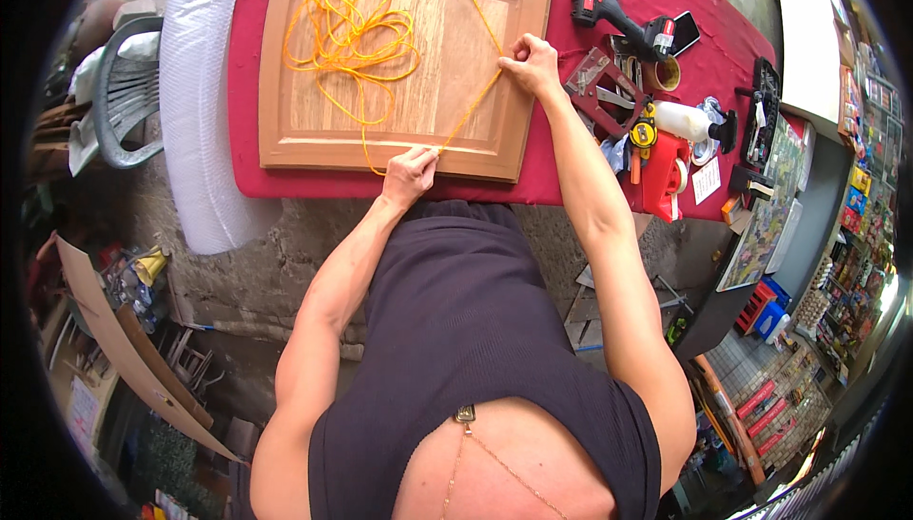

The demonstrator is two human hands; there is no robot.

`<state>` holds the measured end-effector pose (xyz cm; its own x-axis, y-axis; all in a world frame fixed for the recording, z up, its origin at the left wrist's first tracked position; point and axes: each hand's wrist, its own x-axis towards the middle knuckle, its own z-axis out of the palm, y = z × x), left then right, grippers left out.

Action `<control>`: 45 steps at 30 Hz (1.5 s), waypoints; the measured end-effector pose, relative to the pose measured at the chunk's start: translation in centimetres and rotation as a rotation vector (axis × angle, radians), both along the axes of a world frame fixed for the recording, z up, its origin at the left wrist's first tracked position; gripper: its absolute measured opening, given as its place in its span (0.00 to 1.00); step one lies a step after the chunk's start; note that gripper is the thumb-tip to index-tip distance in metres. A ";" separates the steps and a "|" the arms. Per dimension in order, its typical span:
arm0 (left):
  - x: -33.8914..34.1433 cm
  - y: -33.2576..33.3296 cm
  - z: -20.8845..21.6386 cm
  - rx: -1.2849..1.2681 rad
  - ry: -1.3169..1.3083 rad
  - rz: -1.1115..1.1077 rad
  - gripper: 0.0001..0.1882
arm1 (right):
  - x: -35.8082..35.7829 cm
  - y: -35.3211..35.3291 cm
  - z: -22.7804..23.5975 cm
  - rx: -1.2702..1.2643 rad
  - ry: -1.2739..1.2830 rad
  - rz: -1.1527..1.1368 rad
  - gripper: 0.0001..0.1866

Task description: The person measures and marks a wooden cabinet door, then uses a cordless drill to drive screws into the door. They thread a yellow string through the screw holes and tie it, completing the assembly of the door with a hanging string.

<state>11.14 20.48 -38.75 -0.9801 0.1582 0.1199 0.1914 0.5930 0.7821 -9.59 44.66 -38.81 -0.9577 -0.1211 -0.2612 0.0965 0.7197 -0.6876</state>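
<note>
cord: yellow-orange | panel: brown, wood-grained | tablecloth: deep red | drill: black, red

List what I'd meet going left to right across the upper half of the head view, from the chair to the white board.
Chair → bubble wrap → left hand → right hand → drill → white board. Left out for overlap: cord, wood panel.

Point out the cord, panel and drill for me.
Cord [337, 63], head view: its loosely looped bundle.
Panel [445, 56], head view: its bare middle.
Drill [616, 16], head view: its handle.
</note>
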 end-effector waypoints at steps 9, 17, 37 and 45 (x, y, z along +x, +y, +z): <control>-0.2 0.2 1.1 -0.082 0.052 0.033 0.04 | 12.5 -7.3 3.8 0.213 0.497 0.754 0.08; -1.0 0.0 4.4 -0.050 0.128 0.006 0.04 | 12.9 -6.7 4.0 0.064 0.201 0.717 0.12; -8.4 -3.8 8.7 -0.038 -0.259 -0.155 0.15 | 11.4 -8.1 7.3 -0.118 0.458 0.415 0.08; -10.6 -4.3 5.6 0.376 -0.285 -0.064 0.09 | 10.0 -9.8 5.8 -0.724 0.084 -0.023 0.08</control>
<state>0.52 16.16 -33.12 -0.9719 0.2167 -0.0916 -0.0347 0.2529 0.9669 0.45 34.84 -32.99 -0.9752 -0.2157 -0.0487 0.0322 0.0796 -0.9963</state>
